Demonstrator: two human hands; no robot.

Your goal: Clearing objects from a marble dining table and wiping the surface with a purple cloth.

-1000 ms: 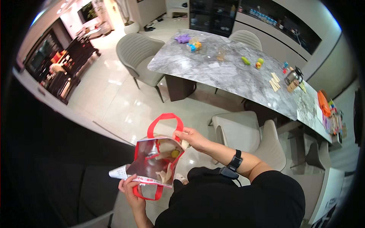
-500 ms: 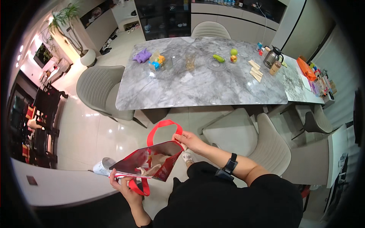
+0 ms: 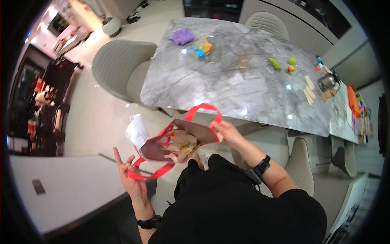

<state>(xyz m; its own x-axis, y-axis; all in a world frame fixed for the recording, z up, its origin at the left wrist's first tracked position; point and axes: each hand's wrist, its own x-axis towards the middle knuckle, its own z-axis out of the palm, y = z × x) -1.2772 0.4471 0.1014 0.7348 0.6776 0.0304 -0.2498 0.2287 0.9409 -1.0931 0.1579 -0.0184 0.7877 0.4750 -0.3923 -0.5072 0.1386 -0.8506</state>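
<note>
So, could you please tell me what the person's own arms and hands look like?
The left hand and the right hand are both ungloved. The right forearm wears a black strap carrying a dark, boxy device; the left forearm wears a black band. The right sleeve is short and black, while where the left one ends cannot be seen.

- Bag [image 3: 150, 152]: its bottom lies hidden beneath a beige bundle [image 3: 180, 140]; a yellow item [image 3: 185, 149] toward six o'clock shows only partly.
- Left hand [image 3: 134, 183]: cannot tell if it grips the red strap [image 3: 156, 173].
- Tumbler [image 3: 243, 62], one o'clock: blurred.
- Dark cabinet [image 3: 213, 9], twelve o'clock: cut off by the top edge.
- Black shirt [image 3: 248, 211], five o'clock: cut off below.
</note>
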